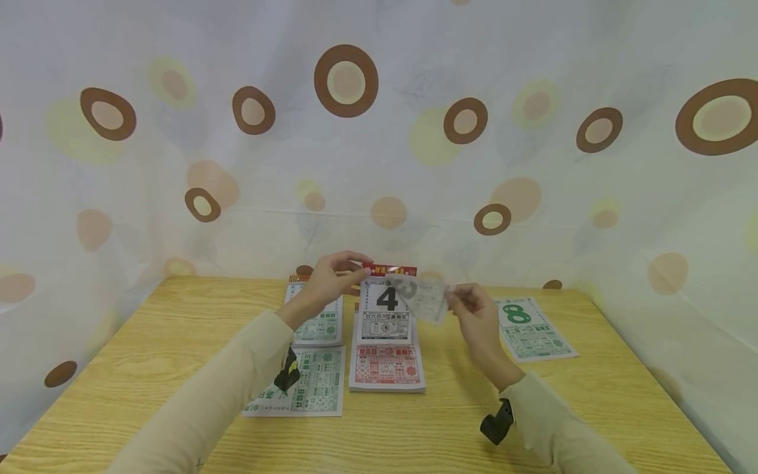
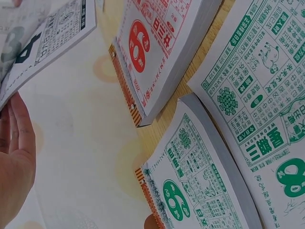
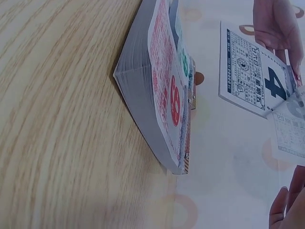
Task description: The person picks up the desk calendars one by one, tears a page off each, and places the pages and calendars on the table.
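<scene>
My left hand [image 1: 326,284] grips a small tear-off calendar [image 1: 386,327] by its red top strip, holding it up above the table. Its front page shows a black 4. With thumb and fingers, my right hand [image 1: 477,321] pinches a thin page [image 1: 428,304] at its right edge. That page is turned over sideways, and a 3 shows faintly through it. Its other end lies across the upper corner of the small calendar; whether it is still attached there, I cannot tell. Under the small calendar lies a thick red-printed calendar block [image 1: 388,368].
Left of the red block lies a green-printed calendar block [image 2: 193,176]. In front of that is a loose green-printed sheet [image 1: 320,382]. Another green sheet with an 8 [image 1: 535,329] lies on the right of the wooden table [image 1: 462,428]. A patterned cloth [image 1: 391,164] hangs behind.
</scene>
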Motion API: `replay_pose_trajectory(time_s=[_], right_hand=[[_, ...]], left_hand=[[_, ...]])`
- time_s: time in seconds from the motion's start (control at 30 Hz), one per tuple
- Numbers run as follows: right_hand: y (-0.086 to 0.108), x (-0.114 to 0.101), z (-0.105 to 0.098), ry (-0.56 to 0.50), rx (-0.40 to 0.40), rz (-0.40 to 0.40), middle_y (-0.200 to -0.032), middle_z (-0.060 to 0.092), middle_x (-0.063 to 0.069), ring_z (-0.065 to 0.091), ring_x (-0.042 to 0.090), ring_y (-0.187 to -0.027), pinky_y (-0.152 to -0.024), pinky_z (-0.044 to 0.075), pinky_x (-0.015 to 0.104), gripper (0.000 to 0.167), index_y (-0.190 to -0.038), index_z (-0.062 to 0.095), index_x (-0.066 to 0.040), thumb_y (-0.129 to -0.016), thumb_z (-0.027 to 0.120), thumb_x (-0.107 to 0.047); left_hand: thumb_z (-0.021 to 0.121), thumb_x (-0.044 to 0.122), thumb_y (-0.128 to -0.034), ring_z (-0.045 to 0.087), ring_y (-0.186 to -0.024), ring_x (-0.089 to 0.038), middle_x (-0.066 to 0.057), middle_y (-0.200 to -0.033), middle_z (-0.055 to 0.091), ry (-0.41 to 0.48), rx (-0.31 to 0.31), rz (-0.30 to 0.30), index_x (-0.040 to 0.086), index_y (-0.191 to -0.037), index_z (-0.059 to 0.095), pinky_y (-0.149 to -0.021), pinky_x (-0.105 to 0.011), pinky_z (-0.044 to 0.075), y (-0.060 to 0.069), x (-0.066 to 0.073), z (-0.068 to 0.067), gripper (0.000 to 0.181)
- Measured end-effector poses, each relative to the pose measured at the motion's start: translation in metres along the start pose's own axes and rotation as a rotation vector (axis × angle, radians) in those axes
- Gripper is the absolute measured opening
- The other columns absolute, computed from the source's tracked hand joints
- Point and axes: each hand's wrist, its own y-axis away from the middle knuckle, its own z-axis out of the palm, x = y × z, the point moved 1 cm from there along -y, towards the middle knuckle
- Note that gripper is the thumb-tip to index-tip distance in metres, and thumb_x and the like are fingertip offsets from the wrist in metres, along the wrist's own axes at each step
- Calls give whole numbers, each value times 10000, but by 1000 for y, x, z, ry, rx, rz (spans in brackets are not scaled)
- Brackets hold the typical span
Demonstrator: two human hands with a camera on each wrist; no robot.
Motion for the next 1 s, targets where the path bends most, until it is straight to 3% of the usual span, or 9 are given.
replay_pose_trajectory(time_s=[0.23,0.47,0.73,0.87,1.0], right_hand=[[-1,-3,-1,-19,7,34,-743,565,-118,534,48,-685,-644,470,188,148,-956,551,61,-874,588,-57],[-1,-3,-2,-55,-1,38,-772,579,-122,556,90,-721,-639,461,168,104,-962,550,44,-882,563,-21],[-1,-3,-3,-59,0,56,-773,580,-123,547,56,-710,-644,465,182,110,-969,547,35,-891,559,-40],[-1,-4,-3,-54,1,76,-776,581,-132,545,43,-714,-659,473,203,106,-975,545,23,-896,553,-47],[0,-5,-3,-49,6,96,-778,579,-131,545,45,-723,-663,475,206,98,-976,545,14,-897,548,-44]], left_hand=[[577,137,-899,612,-941,-250,-209,-1105,596,-6,-7,-1,23,-1161,574,-836,-446,527,10,20,3,286],[567,139,-905,627,-922,-251,-214,-1112,594,-7,-3,-19,20,-1169,570,-859,-469,511,13,25,5,289],[569,141,-904,627,-912,-249,-227,-1123,586,11,-10,-21,19,-1185,560,-859,-487,506,6,12,3,306],[583,177,-899,632,-910,-245,-213,-1124,590,17,-7,-19,49,-1191,566,-840,-459,523,-1,-1,1,319],[596,215,-891,642,-902,-236,-190,-1114,602,5,-3,-10,71,-1186,573,-814,-418,541,-2,-4,1,328]])
